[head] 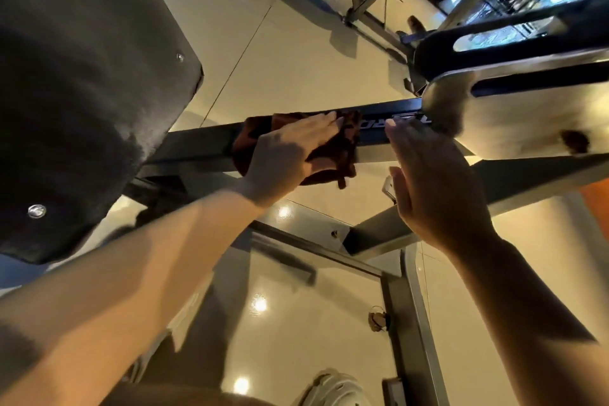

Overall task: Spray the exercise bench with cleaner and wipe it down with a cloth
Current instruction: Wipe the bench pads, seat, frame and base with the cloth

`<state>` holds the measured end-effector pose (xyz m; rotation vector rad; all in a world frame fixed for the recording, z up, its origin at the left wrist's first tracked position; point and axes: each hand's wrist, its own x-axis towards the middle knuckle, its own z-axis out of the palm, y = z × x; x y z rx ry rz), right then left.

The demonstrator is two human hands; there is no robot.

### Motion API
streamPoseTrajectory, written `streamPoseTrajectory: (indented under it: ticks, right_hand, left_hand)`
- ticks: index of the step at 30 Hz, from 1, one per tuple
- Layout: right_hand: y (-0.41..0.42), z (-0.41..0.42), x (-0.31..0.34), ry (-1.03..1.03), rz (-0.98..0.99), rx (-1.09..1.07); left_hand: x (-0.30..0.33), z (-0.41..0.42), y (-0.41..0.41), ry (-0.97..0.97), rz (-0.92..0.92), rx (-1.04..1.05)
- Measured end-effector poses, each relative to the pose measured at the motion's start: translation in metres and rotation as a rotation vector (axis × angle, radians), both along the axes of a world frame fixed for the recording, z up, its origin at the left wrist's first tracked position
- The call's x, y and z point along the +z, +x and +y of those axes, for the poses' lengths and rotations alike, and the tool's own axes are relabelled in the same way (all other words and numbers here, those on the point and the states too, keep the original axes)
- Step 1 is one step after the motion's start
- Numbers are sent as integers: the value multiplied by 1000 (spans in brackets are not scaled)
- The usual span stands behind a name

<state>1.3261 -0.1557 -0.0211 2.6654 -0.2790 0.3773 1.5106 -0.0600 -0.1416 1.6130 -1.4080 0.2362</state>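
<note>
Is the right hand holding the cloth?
No, the left hand presses the cloth on the bar, while the right hand is bare, fingers straight.

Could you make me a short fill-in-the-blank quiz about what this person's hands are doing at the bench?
1. The left hand presses a dark ____ against the frame bar.
2. The right hand holds ____.
3. The black padded bench lies to the ____ of both hands.

Missing words: cloth; nothing; left
</note>
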Motion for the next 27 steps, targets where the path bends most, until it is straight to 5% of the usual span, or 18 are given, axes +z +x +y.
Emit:
streamPoseTrajectory:
  ticks: [7, 17, 21, 27]
  right_hand:
    - [-4, -7, -1, -93, 67, 18]
    - [-24, 27, 40, -137, 22, 65]
    - [-51, 13, 58, -279, -62, -213]
    - [-84, -6, 51, -115, 157, -487]
  left_hand:
    - [-53, 46, 39, 273, 337, 229]
    - [64, -38, -56, -118, -32, 94]
    - [37, -32, -44, -62, -4, 24]
    - [14, 3, -21, 86, 139, 106]
